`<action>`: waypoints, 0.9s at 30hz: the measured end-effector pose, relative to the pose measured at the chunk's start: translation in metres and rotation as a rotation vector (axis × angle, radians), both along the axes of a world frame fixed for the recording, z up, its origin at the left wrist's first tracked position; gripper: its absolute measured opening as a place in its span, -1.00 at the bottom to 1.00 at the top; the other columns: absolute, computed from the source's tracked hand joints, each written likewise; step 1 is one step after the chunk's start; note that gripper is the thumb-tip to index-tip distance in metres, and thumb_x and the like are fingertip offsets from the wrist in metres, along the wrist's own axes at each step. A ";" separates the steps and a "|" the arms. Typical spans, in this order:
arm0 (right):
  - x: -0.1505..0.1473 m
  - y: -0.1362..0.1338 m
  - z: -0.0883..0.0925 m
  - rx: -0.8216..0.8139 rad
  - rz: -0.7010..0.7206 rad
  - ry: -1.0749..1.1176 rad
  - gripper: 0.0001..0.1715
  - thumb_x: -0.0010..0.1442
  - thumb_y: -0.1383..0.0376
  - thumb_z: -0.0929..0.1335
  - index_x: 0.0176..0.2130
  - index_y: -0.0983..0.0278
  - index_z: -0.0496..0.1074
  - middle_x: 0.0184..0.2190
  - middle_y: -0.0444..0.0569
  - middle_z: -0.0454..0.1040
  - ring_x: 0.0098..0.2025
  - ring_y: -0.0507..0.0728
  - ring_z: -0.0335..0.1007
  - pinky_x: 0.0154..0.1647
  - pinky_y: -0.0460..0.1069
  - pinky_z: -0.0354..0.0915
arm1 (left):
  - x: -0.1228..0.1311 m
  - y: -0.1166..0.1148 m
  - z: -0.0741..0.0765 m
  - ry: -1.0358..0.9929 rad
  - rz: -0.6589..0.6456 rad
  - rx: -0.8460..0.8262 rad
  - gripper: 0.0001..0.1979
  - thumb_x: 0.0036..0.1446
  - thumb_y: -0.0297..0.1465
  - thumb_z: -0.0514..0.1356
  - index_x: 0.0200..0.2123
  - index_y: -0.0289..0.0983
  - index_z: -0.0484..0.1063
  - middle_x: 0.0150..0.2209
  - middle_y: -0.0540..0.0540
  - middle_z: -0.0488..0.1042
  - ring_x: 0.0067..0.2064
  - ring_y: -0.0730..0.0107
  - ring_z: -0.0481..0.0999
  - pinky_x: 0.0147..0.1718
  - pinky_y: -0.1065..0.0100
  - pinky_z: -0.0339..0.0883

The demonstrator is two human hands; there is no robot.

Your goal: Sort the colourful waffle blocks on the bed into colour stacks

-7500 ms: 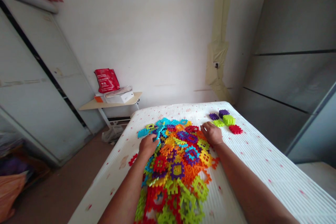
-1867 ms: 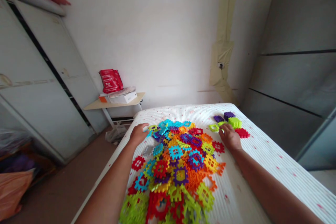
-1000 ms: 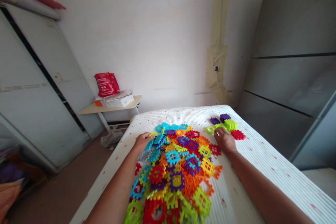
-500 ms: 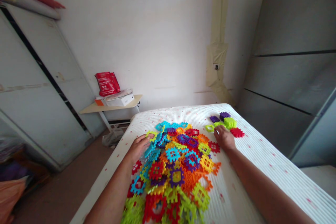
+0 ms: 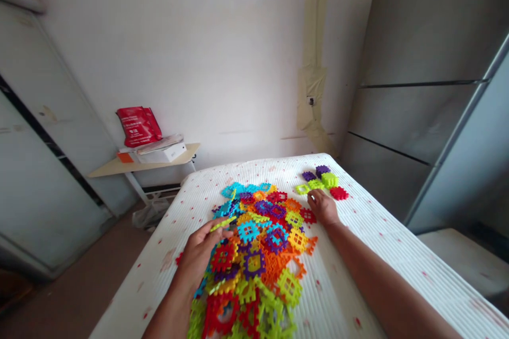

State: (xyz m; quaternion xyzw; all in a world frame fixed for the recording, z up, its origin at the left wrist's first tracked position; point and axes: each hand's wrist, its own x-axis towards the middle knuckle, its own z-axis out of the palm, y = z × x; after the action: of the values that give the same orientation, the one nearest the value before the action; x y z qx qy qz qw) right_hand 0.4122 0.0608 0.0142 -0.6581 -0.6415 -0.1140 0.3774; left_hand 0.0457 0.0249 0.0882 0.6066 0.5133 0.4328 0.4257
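My left hand (image 5: pixel 201 246) is at the left side of a heap of toothed plastic building tiles, closed on a lime green building tile (image 5: pixel 223 224) seen almost edge-on. Below it lie a red tile (image 5: pixel 222 258) and a purple tile (image 5: pixel 253 264). My right hand (image 5: pixel 324 207) rests at the heap's far right, fingers curled in; whether they hold anything is hidden. Close to its fingertips are a red window tile (image 5: pixel 308 216) and a flat lime green tile (image 5: pixel 303 189). Just beyond stand a lime green stack (image 5: pixel 329 179), a purple stack (image 5: pixel 322 170) and a red stack (image 5: pixel 339 193).
The tiles lie on a white ribbed cover with small red marks (image 5: pixel 382 270). A side table (image 5: pixel 107 168) with a red bag (image 5: pixel 139 126) and a white box (image 5: pixel 165 153) stands at the back left. A grey cabinet (image 5: pixel 392 116) rises on the right.
My left hand has come nearer with the lime green tile, which has turned from face-on to nearly edge-on. The view has swung slightly right. My right hand stays by the same tiles.
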 end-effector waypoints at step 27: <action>-0.164 -0.064 0.079 -0.152 0.806 0.334 -0.53 0.00 0.19 0.41 -0.07 0.24 0.38 -0.18 0.01 0.43 -0.15 0.13 0.36 -0.14 0.01 0.30 | 0.023 -0.015 -0.025 0.560 0.210 1.059 -0.50 0.13 -0.55 -0.05 0.12 -0.11 0.28 -0.08 -0.16 0.44 -0.06 0.30 0.46 -0.06 0.31 0.38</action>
State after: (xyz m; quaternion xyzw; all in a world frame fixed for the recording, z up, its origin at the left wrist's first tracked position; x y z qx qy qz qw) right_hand 0.2487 -0.0036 0.0927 -0.3907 -0.7835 0.1978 0.4409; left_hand 0.0692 0.0100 0.0633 0.7728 0.3778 0.4930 -0.1302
